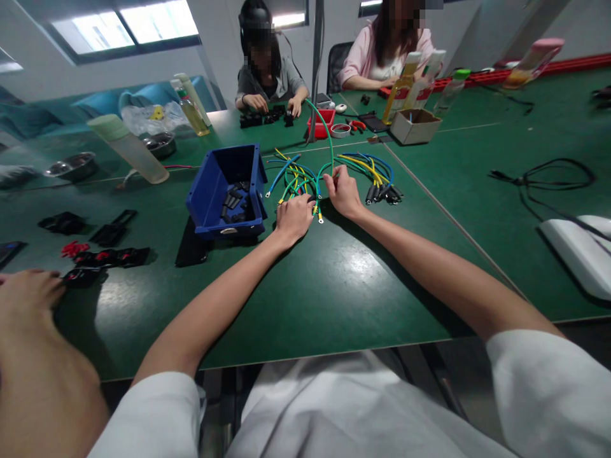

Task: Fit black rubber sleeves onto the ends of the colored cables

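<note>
My right hand [344,192] is closed, its fingertips pinching a green wire [331,143] that arcs up and away to the left. Just left of it, my left hand [294,219] is closed at the near edge of a loose pile of wires [298,173] in green, yellow and blue, several with metal ring terminals. A small black sleeve [312,198] shows at its fingertips. A blue bin [203,207] holding short black sleeves stands left of my left hand. Beyond my right hand lies a bundle of wires [377,166] whose near ends carry black sleeves [391,194].
Across the green table [353,305], two people sit, one handling black parts [265,117]. Another person's arm [35,318] enters at left near black and red parts [112,256]. A red tray [321,123], a carton [415,127], bottles and a white device [580,251] stand around.
</note>
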`<state>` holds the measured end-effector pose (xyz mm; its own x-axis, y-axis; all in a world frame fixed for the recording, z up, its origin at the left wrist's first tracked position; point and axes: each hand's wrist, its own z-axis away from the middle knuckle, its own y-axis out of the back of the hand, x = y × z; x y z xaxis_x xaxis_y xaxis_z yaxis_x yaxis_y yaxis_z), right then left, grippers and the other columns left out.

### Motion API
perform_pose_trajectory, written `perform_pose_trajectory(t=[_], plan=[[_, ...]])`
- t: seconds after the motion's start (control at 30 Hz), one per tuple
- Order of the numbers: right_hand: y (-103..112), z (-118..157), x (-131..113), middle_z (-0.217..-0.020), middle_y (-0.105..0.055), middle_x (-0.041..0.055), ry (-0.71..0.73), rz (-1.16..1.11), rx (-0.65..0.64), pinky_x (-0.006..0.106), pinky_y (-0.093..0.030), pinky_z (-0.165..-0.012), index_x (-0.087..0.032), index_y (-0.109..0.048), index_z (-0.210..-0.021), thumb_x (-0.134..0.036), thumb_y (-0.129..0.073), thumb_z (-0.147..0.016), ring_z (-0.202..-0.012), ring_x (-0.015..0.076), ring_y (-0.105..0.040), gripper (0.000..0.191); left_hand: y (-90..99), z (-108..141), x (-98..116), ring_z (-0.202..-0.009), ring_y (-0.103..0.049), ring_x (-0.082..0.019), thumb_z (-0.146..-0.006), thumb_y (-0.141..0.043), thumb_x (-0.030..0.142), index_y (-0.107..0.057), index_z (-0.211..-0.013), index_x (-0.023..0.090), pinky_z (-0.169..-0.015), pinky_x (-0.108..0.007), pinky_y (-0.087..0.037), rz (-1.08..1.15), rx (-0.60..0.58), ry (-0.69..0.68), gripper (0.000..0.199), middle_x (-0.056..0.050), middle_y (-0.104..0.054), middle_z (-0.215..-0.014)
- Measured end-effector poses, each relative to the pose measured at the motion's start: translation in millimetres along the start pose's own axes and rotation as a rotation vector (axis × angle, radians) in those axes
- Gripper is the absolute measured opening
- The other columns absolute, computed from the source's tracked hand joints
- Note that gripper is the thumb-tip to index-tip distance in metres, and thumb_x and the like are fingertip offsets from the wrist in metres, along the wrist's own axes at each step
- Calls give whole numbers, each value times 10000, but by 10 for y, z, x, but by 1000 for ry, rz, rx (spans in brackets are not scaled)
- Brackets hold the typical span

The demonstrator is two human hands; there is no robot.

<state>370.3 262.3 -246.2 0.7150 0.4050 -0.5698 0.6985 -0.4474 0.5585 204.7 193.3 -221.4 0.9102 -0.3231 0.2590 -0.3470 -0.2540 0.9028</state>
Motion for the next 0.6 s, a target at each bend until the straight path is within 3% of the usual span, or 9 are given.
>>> perform_pose_trajectory(t=[0.13,0.33,0.6], plan=[[25,31,-72,-615,-503,-25,-3,-99,-36,291,-318,-591,-237,-391,-873,-525,-415,-928,-525,153,-479,294,-14,10,-10,-926,-691,-263,-975,-412,351,-665,-1114,233,-791,-340,-494,15,23,0,311,-98,-731,-1029],[68,131,-226,-666,-561,-17,-88,-243,-86,290,-383,-611,-241,-384,-873,-547,-466,-898,-591,171,-576,317,-17,10,-37,-911,-698,-266,-966,-438,305,-594,-1243,221,-769,-333,-488,114,120,42,328,-112,-737,-997],[213,420,-287,-725,-593,-8,-194,-397,-145,318,-440,-646,-240,-408,-875,-488,-522,-885,-656,174,-599,273,-112,-79,-170,-731,-671,-179,-949,-466,298,-623,-1099,234,-704,-274,-462,427,267,126,227,-22,-723,-792]])
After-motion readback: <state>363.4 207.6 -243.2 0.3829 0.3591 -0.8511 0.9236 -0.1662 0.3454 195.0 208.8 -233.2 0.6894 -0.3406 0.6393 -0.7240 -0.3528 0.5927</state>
